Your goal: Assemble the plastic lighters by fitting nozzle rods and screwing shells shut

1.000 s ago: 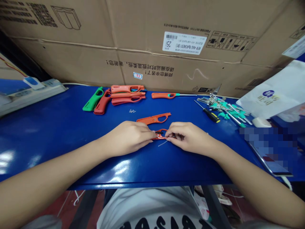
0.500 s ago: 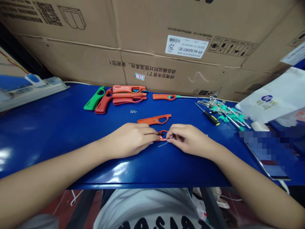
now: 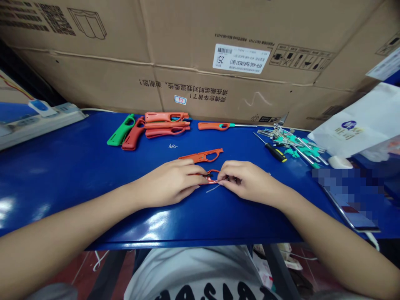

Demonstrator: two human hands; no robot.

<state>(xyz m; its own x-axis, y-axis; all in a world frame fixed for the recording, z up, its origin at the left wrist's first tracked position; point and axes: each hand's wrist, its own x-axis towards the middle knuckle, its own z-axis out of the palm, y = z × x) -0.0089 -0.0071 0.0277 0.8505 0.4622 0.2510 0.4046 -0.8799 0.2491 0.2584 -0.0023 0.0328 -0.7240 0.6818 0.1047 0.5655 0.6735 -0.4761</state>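
My left hand [image 3: 176,181] is closed on an orange lighter casing half [image 3: 213,182], holding it down on the blue table. Most of that casing lies hidden under my fingers; its trigger loop shows between the two hands. At the loop's right side the fingertips of my right hand [image 3: 242,179] are pinched together on a thin wire. One pale loose end of thin tubing or wire [image 3: 213,188] sticks out below the casing. Just beyond my left hand lies another orange casing half [image 3: 201,157], inner side up.
Several orange and red lighter casings [image 3: 167,124] and a green casing [image 3: 121,131] lie at the back. Near them are small screws [image 3: 173,146] and an orange lighter with a metal rod [image 3: 215,126]. To the right are a screwdriver [image 3: 276,153], metal-and-green parts [image 3: 296,146] and a phone [image 3: 346,204].
The view has shifted slightly. Both hands stay at the casing, and my right fingertips have moved only a little along its loop.
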